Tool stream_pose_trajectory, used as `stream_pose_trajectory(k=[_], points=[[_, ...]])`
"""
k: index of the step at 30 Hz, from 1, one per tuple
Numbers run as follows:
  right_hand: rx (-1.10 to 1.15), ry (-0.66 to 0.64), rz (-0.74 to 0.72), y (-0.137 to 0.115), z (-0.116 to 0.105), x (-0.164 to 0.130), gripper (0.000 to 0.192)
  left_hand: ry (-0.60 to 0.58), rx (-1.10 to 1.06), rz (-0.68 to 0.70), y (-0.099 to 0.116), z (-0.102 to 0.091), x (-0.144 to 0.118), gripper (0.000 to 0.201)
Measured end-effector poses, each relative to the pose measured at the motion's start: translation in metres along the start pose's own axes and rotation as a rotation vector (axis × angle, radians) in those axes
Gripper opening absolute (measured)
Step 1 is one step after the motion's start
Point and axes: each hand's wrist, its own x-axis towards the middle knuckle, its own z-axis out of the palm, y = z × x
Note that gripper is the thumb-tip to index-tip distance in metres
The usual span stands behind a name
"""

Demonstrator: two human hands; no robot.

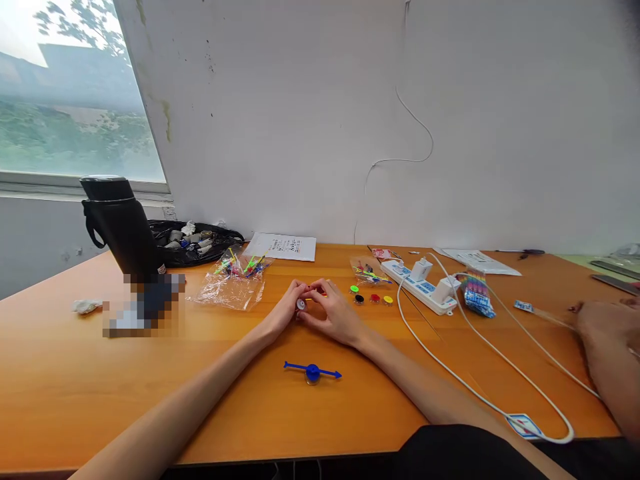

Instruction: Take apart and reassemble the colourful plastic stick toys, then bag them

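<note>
Both hands met at the middle of an orange wooden counter (75, 373). The left hand (287, 308) and the right hand (334, 315) had their fingers curled in together, their grip closed on a small white round piece (301, 304) pinched between the fingertips, just above the counter surface. Whether each hand truly held it or only touched it could not be told.

Near the person, just in front of the hands, a blue spinner with arrow-tipped arms (313, 372) lay flat. Just beyond the right hand sat a row of small coloured discs (371, 297), green, black, red and yellow. A clear plastic bag of coloured sticks (233, 283) lay beyond the left hand. Further left stood a black flask (123, 227), with a black bag (197, 235) behind it against the wall. To the right ran a white power strip (417, 285) with its cable (480, 393) looping across the counter. Another person's hand (607, 327) rested at the far right edge.
</note>
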Motion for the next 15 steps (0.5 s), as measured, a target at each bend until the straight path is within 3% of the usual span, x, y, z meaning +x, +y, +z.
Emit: stream_pose_trajectory(k=[4, 15], points=[[-0.061, 0.022, 0.002, -0.0031, -0.0025, 0.0001, 0.025, -0.027, 0.132, 0.068, -0.0004, 0.0008, -0.0028, 0.032], [0.013, 0.043, 0.049, -0.0051, -0.0013, 0.0012, 0.015, -0.087, 0.161, 0.05, 0.0085, 0.0042, -0.0099, 0.036]])
